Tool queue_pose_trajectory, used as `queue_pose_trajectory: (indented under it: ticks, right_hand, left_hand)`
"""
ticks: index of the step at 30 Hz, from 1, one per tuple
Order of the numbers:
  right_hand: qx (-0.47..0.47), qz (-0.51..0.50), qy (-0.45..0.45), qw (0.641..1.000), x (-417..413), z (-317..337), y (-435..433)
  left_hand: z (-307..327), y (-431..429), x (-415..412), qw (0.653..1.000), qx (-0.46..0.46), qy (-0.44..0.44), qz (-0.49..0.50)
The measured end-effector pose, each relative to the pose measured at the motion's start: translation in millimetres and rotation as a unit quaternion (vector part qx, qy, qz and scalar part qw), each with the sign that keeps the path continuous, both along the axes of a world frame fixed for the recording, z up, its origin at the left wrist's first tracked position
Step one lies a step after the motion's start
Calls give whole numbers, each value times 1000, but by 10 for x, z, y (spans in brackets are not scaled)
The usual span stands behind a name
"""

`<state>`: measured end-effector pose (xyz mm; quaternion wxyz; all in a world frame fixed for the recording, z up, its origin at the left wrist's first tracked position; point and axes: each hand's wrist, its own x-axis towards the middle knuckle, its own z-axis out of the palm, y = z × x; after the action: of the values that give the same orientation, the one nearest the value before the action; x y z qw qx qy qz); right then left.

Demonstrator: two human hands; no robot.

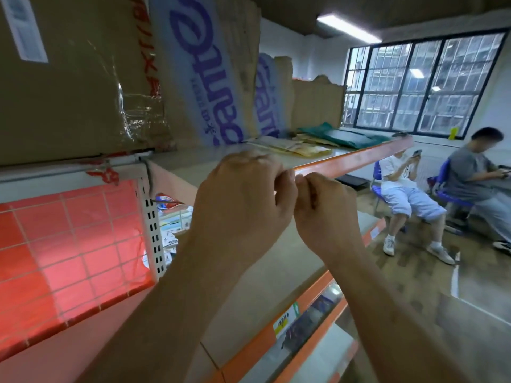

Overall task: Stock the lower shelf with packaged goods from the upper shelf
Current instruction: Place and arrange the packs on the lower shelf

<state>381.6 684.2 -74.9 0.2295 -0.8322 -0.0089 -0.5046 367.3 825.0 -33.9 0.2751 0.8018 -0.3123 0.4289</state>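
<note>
My left hand (pixel 243 194) and my right hand (pixel 323 208) are raised side by side in front of the upper shelf (pixel 359 156), knuckles touching. Both have their fingers curled in, and I see nothing held in either. They hover just below the shelf's orange front edge. On the upper shelf lie flat yellow packets (pixel 298 147) and, farther right, green packets (pixel 343 137). The lower shelf (pixel 276 261) is a beige board with an orange edge, under my forearms. More goods show through a gap behind the left hand (pixel 172 230).
Large taped cardboard boxes (pixel 69 78) and blue-printed cartons (pixel 204 73) stand at the back of the upper shelf. A red wire-grid end panel (pixel 69 244) is at left. Two people sit on chairs (pixel 401 189) at right, below a window.
</note>
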Motion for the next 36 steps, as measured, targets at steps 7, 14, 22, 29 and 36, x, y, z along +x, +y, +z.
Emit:
queue_pose_trajectory:
  ticks: [7, 14, 22, 29, 36]
  right_hand:
    - [-5, -29, -36, 999, 216, 42, -129]
    - [25, -26, -25, 999, 433, 78, -381]
    - [46, 18, 0, 999, 643, 221, -856]
    - [20, 68, -17, 997, 774, 229, -1498]
    - [-2, 127, 3, 992, 908, 284, -2033]
  left_hand:
    - [14, -91, 319, 996, 64, 37, 54]
    - [29, -235, 490, 989, 112, 53, 86]
    - [90, -674, 769, 977, 118, 92, 153]
    - [130, -1356, 999, 964, 106, 102, 221]
    - [168, -1679, 1185, 944, 86, 160, 277]
